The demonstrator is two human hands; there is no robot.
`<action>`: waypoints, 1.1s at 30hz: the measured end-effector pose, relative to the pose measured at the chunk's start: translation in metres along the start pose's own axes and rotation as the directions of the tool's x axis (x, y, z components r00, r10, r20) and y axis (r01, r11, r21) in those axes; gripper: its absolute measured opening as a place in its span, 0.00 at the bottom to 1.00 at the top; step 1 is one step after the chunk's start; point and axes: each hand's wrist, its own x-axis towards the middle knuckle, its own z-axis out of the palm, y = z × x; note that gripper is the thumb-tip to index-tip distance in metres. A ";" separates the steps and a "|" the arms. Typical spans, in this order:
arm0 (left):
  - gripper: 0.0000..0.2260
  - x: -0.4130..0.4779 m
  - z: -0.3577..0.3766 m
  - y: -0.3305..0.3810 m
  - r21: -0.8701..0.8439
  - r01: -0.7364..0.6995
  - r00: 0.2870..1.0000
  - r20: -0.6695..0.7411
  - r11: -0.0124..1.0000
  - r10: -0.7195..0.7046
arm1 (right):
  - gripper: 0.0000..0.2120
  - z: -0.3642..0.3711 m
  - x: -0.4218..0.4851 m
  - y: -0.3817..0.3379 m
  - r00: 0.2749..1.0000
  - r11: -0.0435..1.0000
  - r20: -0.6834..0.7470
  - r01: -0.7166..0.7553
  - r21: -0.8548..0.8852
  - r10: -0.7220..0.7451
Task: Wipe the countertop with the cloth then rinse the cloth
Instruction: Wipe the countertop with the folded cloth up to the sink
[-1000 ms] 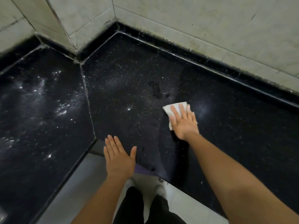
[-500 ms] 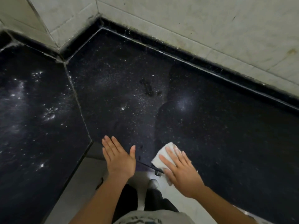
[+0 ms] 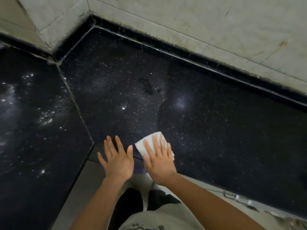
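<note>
View from above, looking down at a black speckled stone table (image 3: pixel 224 138) set in a tiled corner; the right hand (image 3: pixel 160 165) presses a small folded white cloth (image 3: pixel 140 146) flat on the stone, fingers (image 3: pixel 155 143) straight and slightly apart, holding nothing in a curl. The cloth lies just inside the front edge; a second ago it was out at mid-table, then half a second ago it was drawn back to the very edge, and now it sits a little forward again; this reads as a back-and-forth wiping stroke, so the wiping stage is under way and rinsing has not begun. The left hand (image 3: pixel 118 161) stays beside it at the front edge, palm down, fingers wide and straight, gripping nothing.

To the right of the cloth's path the stone looks darker and cleaner; to the left pale dust specks (image 3: pixel 116 90) remain, and a dark smudge (image 3: pixel 148 87) lies farther back, so more passes seem needed. A seam (image 3: pixel 73 100) joins a second slab on the left; a stained pale tiled wall (image 3: pixel 199 27) runs behind; grey floor (image 3: pixel 78 193) shows below.
</note>
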 end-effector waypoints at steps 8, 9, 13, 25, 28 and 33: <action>0.30 0.033 -0.026 -0.025 0.098 0.025 0.978 -0.208 0.995 -0.004 | 0.24 -0.016 0.055 -0.032 0.970 0.971 0.054 0.240 -0.025 -0.238; 0.32 0.036 -0.025 -0.028 0.130 0.019 0.981 -0.193 0.991 0.007 | 0.24 -0.015 0.049 -0.022 0.960 0.959 0.053 0.279 -0.044 -0.277; 0.36 0.039 -0.016 -0.034 0.162 -0.016 0.983 -0.181 0.987 0.045 | 0.24 -0.008 0.002 0.043 0.975 0.968 0.048 0.222 -0.119 -0.218; 0.36 0.041 -0.016 -0.034 0.110 -0.033 0.990 -0.131 0.993 0.047 | 0.31 -0.025 -0.046 0.097 0.939 0.926 -0.006 -0.338 0.171 0.344; 0.36 0.042 -0.017 -0.034 0.086 -0.041 0.992 -0.116 0.995 0.050 | 0.32 -0.012 -0.020 0.077 0.896 0.896 -0.046 -0.438 0.080 0.442; 0.36 0.041 -0.017 -0.032 0.076 -0.043 0.993 -0.110 0.996 0.051 | 0.28 -0.008 -0.005 0.042 0.955 0.955 -0.032 -0.294 0.020 0.295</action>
